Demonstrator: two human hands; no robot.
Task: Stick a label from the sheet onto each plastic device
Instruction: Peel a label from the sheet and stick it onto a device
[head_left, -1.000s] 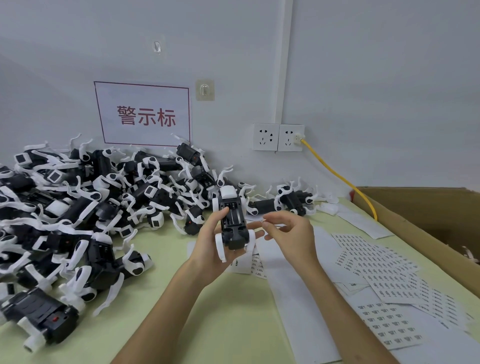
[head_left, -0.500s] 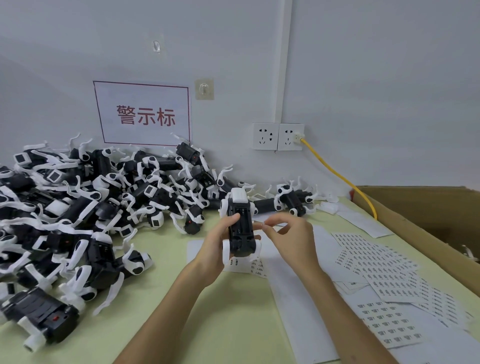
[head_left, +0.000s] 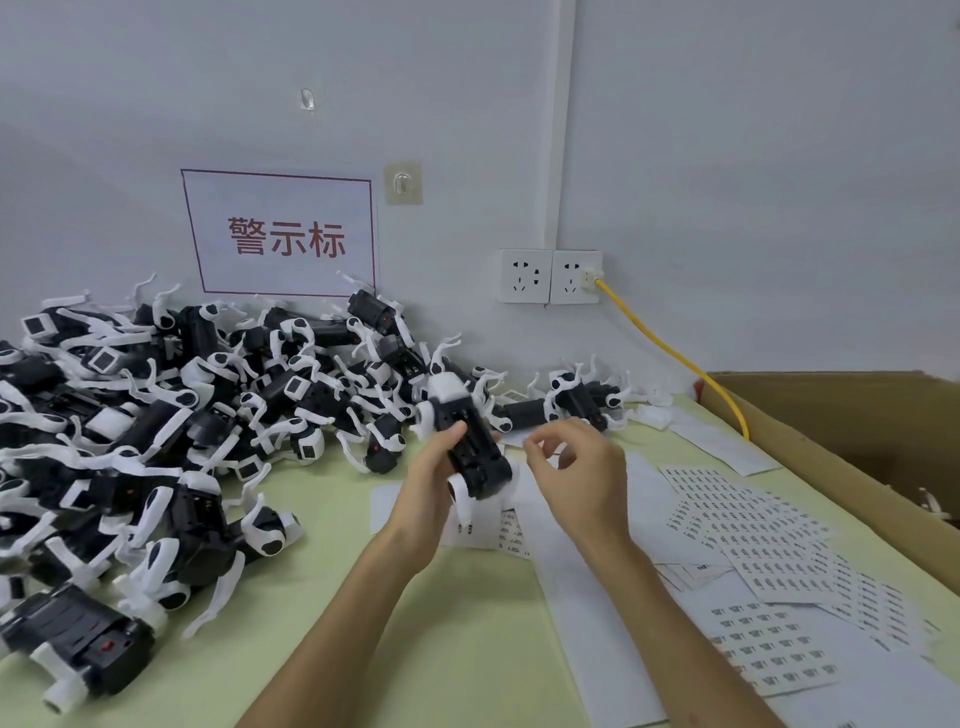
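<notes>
On the near part of the pale green table (head_left: 415, 649), printed label sheets (head_left: 769, 644) are spread to the right, overlapping one another, with a bare backing strip (head_left: 587, 623) beside them. A loose device (head_left: 78, 644) lies at the near left.

Further in, one plastic device (head_left: 472, 452) is held off the table, tilted, its black face turned upward. It is gripped by the left hand (head_left: 428, 499), with the thumb laid across the body. The right hand (head_left: 576, 467) is held just beside it without touching. Its thumb and forefinger are drawn toward each other and the other fingers are curled. Whether a label is pinched there cannot be told.

The step in hand is judged to be the sticking of a label onto this device. If a label is carried, it needs to be laid squarely on a flat patch and pressed down; if not, one must first be peeled from a sheet.

Behind, a heap of devices (head_left: 182, 415) is piled against the wall, and a cardboard box (head_left: 857, 431) stands at the right.
</notes>
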